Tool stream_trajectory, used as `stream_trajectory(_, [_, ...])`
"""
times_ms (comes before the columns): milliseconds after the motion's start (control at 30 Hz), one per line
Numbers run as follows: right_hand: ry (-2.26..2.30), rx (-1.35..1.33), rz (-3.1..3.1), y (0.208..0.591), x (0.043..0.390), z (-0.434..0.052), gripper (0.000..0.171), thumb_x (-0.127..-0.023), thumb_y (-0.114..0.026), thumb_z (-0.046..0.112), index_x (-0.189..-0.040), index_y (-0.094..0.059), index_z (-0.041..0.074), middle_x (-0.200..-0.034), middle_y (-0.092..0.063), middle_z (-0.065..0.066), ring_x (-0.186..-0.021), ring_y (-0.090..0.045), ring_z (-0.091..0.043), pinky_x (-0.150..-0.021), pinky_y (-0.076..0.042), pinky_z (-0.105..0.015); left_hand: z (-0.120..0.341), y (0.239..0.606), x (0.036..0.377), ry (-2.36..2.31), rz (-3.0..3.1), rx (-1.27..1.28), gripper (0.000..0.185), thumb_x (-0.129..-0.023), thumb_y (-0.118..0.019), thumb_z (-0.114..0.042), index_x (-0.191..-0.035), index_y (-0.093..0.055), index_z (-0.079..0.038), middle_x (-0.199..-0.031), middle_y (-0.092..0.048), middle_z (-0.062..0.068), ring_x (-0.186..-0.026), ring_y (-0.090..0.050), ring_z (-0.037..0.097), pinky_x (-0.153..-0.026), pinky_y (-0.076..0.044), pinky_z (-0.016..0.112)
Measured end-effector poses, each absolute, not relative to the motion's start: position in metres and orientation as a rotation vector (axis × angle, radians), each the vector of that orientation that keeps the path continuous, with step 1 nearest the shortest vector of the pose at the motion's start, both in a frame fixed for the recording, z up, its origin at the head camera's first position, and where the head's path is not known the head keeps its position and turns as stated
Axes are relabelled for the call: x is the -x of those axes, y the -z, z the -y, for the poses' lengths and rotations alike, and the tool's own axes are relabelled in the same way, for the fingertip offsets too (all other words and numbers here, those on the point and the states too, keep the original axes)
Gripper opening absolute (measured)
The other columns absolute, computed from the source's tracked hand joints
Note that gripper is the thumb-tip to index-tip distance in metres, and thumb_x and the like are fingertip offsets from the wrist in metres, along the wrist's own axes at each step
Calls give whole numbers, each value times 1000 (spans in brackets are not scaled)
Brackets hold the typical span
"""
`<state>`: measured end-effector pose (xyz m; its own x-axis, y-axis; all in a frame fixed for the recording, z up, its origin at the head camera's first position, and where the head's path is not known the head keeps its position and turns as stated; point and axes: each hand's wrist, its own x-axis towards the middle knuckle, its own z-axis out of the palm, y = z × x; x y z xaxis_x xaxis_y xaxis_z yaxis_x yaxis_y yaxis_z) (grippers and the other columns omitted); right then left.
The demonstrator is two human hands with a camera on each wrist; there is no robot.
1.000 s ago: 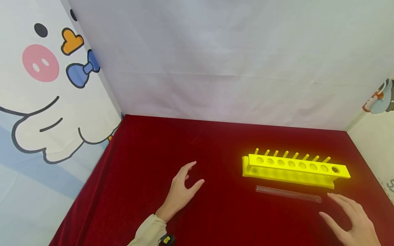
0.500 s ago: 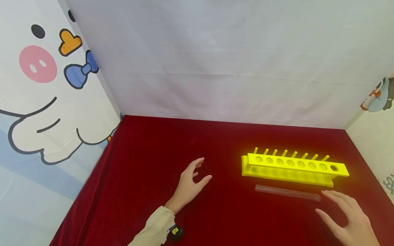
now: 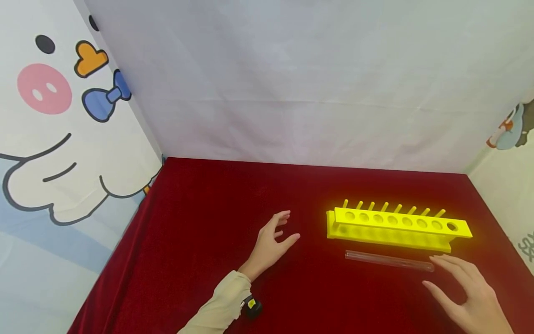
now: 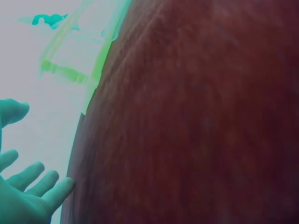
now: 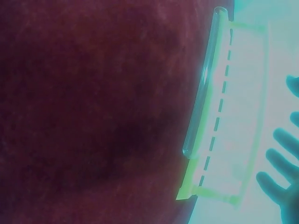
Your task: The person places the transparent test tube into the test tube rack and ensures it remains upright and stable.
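Observation:
A yellow test tube rack [image 3: 398, 224] with a row of holes and pegs stands on the red cloth [image 3: 200, 241] at the right. A clear glass test tube [image 3: 388, 260] lies flat just in front of it. My right hand [image 3: 463, 290] hovers with spread fingers by the tube's right end, holding nothing. My left hand [image 3: 273, 243] is over the cloth left of the rack, fingers relaxed and empty. The right wrist view shows the tube [image 5: 202, 84] lying along the rack [image 5: 236, 116]. In the left wrist view my left hand's fingers [image 4: 28, 186] are spread, with the rack [image 4: 74, 58] far off.
White cloth walls close in the back and sides, the left one printed with a cartoon animal [image 3: 54, 125]. The red cloth's left edge [image 3: 112, 260] drops off near that wall. A small black and yellow device [image 3: 251, 306] sits at my left wrist.
My left hand has moved right and forward toward the rack. My right hand has shifted slightly left and closer to the tube's right end. Rack and tube have not moved on the cloth.

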<state>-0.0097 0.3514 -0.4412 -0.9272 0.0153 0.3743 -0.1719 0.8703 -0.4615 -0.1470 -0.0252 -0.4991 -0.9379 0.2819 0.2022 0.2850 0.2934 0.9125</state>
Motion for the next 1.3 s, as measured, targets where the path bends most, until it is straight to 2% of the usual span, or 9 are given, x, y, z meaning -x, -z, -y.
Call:
stream_trajectory(200, [-706,-132,2670,438,8,-346,65,-69,-83,11,-129,-57,14,-120,-55,-11,-109,-38,-23,-86,-14,4,15,496,148,1862,2481,582,59,-86,-71,-23,-137,-43,-12,-137,-47,12,-123,-48,27,-94,-45,46])
stream_trajectory(333, [-710,-134,2671,435,7,-341,65,-69,-84,12,-128,-58,14,-121,-55,-11,-108,-40,-22,-85,-16,4,10,479,142,1931,2443,605,56,-86,-70,-15,-135,-44,-9,-136,-47,17,-122,-48,35,-94,-44,51])
stream_trajectory(600, [-704,-268,2601,436,8,-336,68,-60,-85,2,-122,-61,12,-113,-57,-5,-108,-36,0,-86,-21,4,0,458,137,1984,2394,643,53,-86,-69,-11,-133,-46,-7,-132,-51,14,-119,-49,36,-94,-45,49])
stream_trajectory(1000, [-694,-357,2591,432,9,-329,70,-56,-86,0,-120,-62,12,-113,-58,-6,-104,-40,-4,-90,-23,0,-23,457,141,2058,2374,688,54,-84,-71,-8,-133,-48,-10,-131,-53,10,-118,-51,34,-93,-46,46])
stream_trajectory(1200, [-682,-327,2615,431,6,-322,68,-58,-88,5,-120,-61,15,-116,-57,-1,-105,-40,-5,-92,-21,1,-31,454,141,2061,2386,752,54,-84,-70,-7,-133,-47,-10,-131,-53,15,-118,-50,35,-93,-46,47])
stream_trajectory(1300, [-680,-317,2622,431,6,-320,68,-58,-88,5,-120,-61,15,-116,-58,-3,-104,-41,-9,-92,-20,0,-34,454,141,2065,2397,774,55,-84,-70,-8,-134,-47,-12,-131,-52,18,-119,-50,35,-93,-46,45])
